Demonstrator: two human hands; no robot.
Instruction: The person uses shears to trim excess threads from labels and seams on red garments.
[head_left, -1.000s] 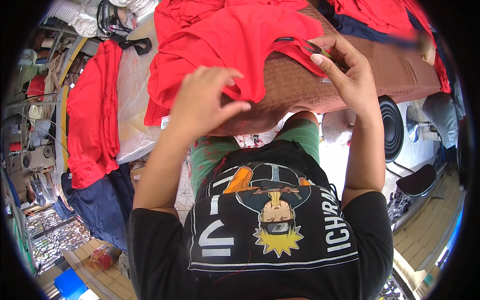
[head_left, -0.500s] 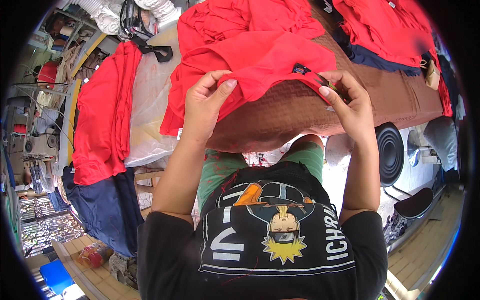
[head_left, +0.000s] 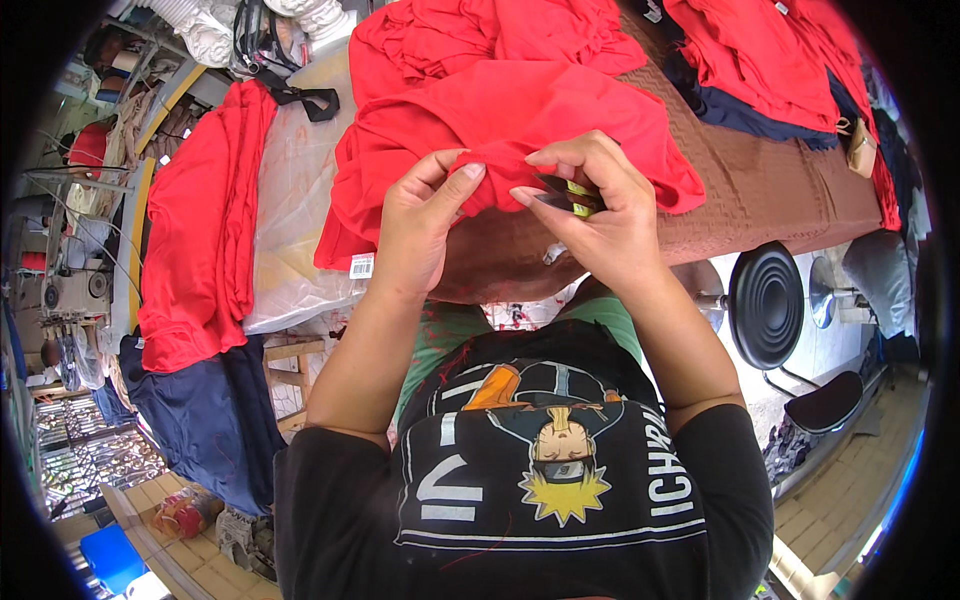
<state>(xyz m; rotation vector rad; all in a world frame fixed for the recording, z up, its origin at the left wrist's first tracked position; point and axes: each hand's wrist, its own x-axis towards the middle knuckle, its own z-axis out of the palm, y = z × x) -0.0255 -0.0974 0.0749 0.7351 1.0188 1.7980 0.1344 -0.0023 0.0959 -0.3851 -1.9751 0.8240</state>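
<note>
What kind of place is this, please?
Probably a garment workshop: red garments piled on a brown worktable, more red cloth draped at the left, and what looks like a sewing machine.

Counts, per head view:

- Hands: 2. Left hand (head_left: 420,225) and right hand (head_left: 600,215), both at frame centre, pinching the same red garment (head_left: 500,125).
- Small tool: 1, dark w/ yellow bits (head_left: 572,195), in right hand, centre.
- Red garment piles: approx. 4. One under the hands, one bunched top centre (head_left: 470,35), one hanging at left (head_left: 205,220), one upper right (head_left: 760,55); exact no. of pieces per pile can't tell.
- Navy cloths: 2. Lower left (head_left: 195,420), upper right (head_left: 735,112).
- White tag: 1 (head_left: 362,266), left of centre.
- Round black stools: 1 clear (head_left: 768,305), right; maybe a 2nd beside it, unclear.
- Brown table cover: 1 (head_left: 780,190).
- Blue crate: 1 (head_left: 105,555), bottom left.
</note>
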